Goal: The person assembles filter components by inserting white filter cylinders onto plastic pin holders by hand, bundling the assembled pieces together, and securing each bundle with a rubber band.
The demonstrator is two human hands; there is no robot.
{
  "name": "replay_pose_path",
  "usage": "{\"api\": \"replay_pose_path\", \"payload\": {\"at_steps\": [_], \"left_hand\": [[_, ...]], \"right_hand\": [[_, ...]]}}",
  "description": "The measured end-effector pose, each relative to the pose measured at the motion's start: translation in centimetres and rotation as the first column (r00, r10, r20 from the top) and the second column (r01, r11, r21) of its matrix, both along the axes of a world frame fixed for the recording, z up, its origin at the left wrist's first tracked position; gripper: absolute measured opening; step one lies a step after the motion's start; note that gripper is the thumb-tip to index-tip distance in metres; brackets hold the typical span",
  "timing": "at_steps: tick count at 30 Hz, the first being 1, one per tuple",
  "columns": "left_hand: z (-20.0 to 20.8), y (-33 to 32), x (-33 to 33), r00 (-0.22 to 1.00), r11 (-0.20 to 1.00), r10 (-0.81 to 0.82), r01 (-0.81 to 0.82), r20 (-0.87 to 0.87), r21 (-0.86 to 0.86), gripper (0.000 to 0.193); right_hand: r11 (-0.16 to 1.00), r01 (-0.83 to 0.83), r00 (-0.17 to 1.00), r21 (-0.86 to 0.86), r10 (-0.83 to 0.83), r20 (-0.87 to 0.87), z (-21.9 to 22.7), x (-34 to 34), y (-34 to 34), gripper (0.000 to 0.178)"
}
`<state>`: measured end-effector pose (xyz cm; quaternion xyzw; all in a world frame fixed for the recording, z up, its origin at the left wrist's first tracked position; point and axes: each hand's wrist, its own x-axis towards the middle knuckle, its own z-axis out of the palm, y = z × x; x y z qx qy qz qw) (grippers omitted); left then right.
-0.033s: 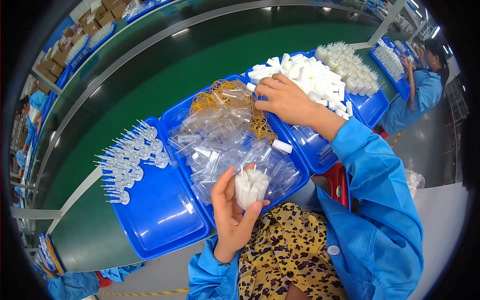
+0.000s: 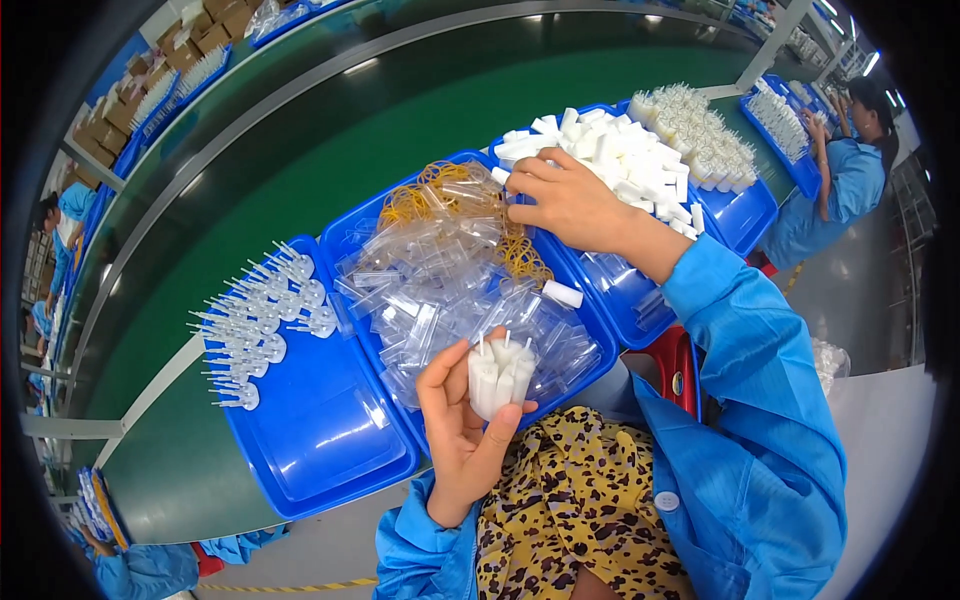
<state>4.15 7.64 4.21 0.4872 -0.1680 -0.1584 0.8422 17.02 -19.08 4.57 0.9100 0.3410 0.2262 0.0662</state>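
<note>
My left hand (image 2: pixel 462 420) holds up a cluster of white cylindrical pieces (image 2: pixel 502 378) near the front edge of the middle tray. The pieces are packed upright in a ring, several with thin stems on top. Thumb and fingers grip the cluster from the sides. My right hand (image 2: pixel 570 200) is bent over the border between the middle tray and the tray of white tubes, palm down. A short white tube (image 2: pixel 500 175) shows at its fingertips, apparently pinched; the grip is partly hidden. Below the hand, another white tube (image 2: pixel 562 293) lies on clear plastic sleeves (image 2: pixel 430 325).
The blue middle tray (image 2: pixel 598 335) also holds yellow rubber bands (image 2: pixel 410 204). To its left, another blue tray (image 2: pixel 330 445) bears clusters of stemmed white pieces (image 2: pixel 265 315). White tubes (image 2: pixel 630 155) fill a tray on the right. A co-worker (image 2: pixel 840 175) sits at far right beside the green belt (image 2: pixel 300 170).
</note>
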Motion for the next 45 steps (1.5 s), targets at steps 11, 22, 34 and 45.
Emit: {"api": "replay_pose_path", "payload": {"at_steps": [11,22,34,45], "left_hand": [[-1.1,-3.2,-1.6,0.947,0.956,0.231,-0.263,0.225,0.128,0.044],[-0.4,-9.5,-1.3,0.726,0.813,0.407,-0.565,0.554,0.143,0.039],[-0.7,-10.7,-1.0,0.733,0.771,0.345,-0.577,0.586,0.269,0.032],[-0.7,-10.3,-1.1,0.895,0.904,0.305,-0.379,0.325,0.195,0.027]], "right_hand": [[0.476,0.163,0.823,0.864,0.418,-0.385,2.5,-4.9,-2.3,0.023],[0.087,0.333,0.753,0.939,0.575,-0.320,4.0,-12.6,-5.3,0.026],[0.253,0.480,0.468,0.840,0.736,-0.490,3.1,-14.3,-3.8,0.042],[0.206,0.471,0.567,0.858,0.675,-0.473,2.2,-14.9,-3.7,0.032]]}}
